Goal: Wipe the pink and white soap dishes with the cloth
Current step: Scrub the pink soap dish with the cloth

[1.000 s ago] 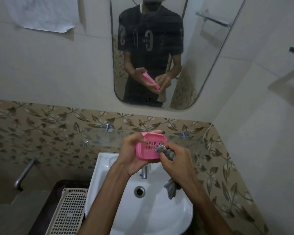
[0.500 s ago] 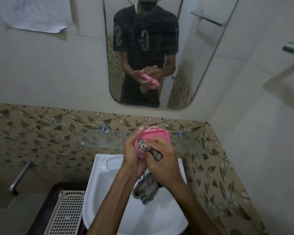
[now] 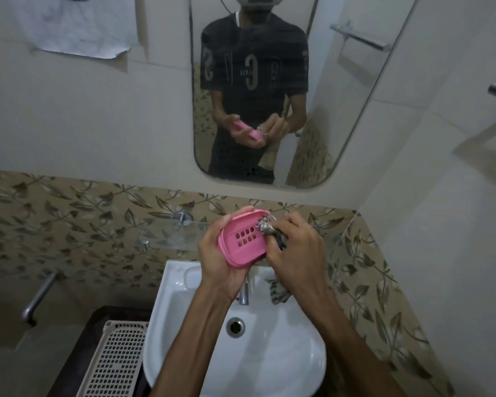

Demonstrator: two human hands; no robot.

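My left hand [image 3: 221, 263] holds the pink soap dish [image 3: 242, 242] above the basin, its slotted inside tilted towards me. A bunched grey cloth [image 3: 267, 226] is gripped in my right hand [image 3: 295, 250] and pressed against the dish's upper right corner. The cloth's loose end [image 3: 279, 293] hangs below that hand over the sink. No white soap dish is in view.
A white wash basin [image 3: 272, 356] with a metal tap [image 3: 243, 293] lies under my hands. A glass shelf [image 3: 169, 233] runs along the leaf-patterned tiles behind them. A perforated beige basket [image 3: 118, 359] sits lower left, a mirror [image 3: 269, 90] hangs above.
My right hand has slid the cloth from the dish's left inside to its upper right corner, uncovering the slots. The dish has tilted more towards me.
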